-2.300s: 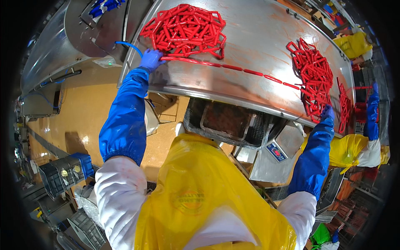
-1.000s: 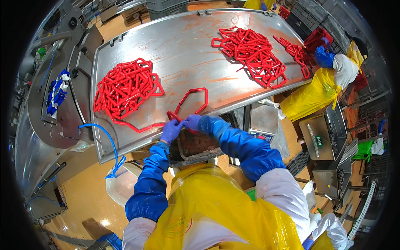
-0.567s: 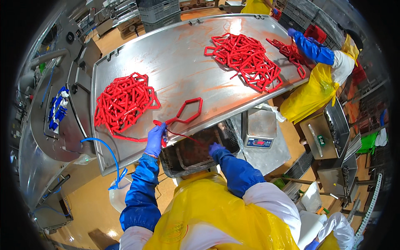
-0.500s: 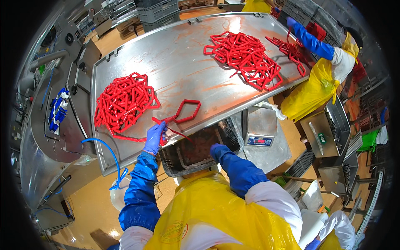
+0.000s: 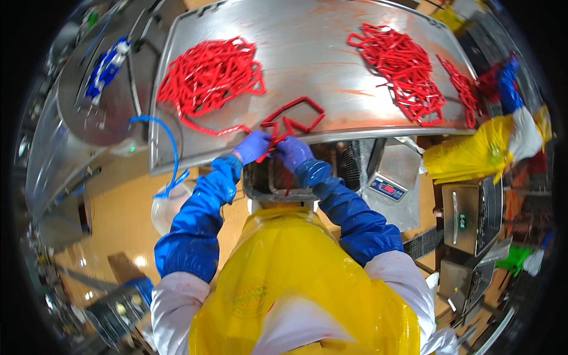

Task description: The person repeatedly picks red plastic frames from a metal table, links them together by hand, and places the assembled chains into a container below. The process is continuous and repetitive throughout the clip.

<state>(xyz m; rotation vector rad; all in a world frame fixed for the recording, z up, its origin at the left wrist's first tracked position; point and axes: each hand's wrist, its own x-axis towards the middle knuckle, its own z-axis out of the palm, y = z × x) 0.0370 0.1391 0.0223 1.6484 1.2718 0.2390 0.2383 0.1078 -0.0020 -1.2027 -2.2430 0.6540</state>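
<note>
A chain of red sausage links (image 5: 285, 110) lies at the near edge of the steel table (image 5: 307, 65), part of it looped on the metal. My left hand (image 5: 252, 147), in a purple glove, is closed on this chain. Close beside it my right hand (image 5: 294, 154) pinches the same links, its fingertips almost touching the left ones. Short red ends stick out between the hands, and a thin strand hangs below. To the left, a large heap of red sausages (image 5: 210, 74) trails a link toward my left hand. Below both hands sits a dark crate (image 5: 278, 197).
A second sausage heap (image 5: 399, 65) lies on the table's right part. Farther right a co-worker in a yellow apron (image 5: 473, 148) reaches over more sausages. A scale (image 5: 389, 184) stands right of the crate. A blue hose (image 5: 170, 139) hangs over the left table edge.
My right hand has come up from over the crate to the chain beside my left hand. The view has shifted, so the table sits higher in the picture.
</note>
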